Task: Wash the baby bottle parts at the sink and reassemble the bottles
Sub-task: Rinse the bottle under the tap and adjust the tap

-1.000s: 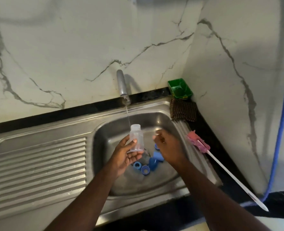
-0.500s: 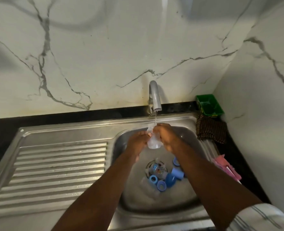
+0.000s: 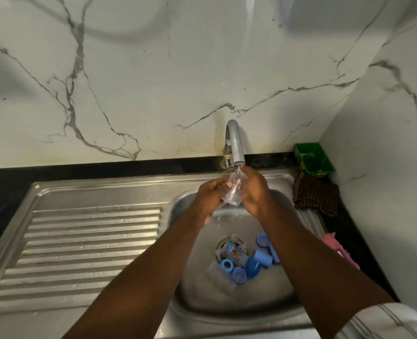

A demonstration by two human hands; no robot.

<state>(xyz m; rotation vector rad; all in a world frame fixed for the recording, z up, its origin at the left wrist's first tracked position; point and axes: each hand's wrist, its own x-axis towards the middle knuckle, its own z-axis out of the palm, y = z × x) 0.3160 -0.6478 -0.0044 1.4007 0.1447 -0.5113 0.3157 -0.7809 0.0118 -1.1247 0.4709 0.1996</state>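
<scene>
Two hands up under the tap [image 3: 235,145], over the sink [image 3: 271,297]. Left hand [image 3: 212,196] closed on the left side of a clear bottle [image 3: 233,193], fingers curled round it. Right hand [image 3: 253,192] closed on the right side of the same bottle, wrapped over the top. Bottle tipped a little, its top close under the tap's mouth. Thin stream of water running down onto it, with drops falling below. Down in the sink, over the drain [image 3: 228,250], another clear bottle [image 3: 234,252] lying with a small picture on it. Right beside that, a bunch of blue parts close together: a blue ring [image 3: 227,265], a second blue ring [image 3: 239,275] touching it, a dark blue cap [image 3: 252,267], a light blue cap [image 3: 263,258] and one more blue ring [image 3: 263,241] next to the right arm. Something clear and flat near the rings too, too hard to make out. Ridged draining board [image 3: 90,250] on the left, shiny with a few wet drops. Green tray [image 3: 313,157] in the back right corner on the black surface [image 3: 104,167]. Brown cloth [image 3: 316,196] just in front of the tray, hanging over the sink edge. Pink brush [image 3: 337,250] peeking out past the right arm. Striped sleeve [image 3: 383,324] at the bottom right. White marble wall [image 3: 153,81] with grey lines behind it all.
</scene>
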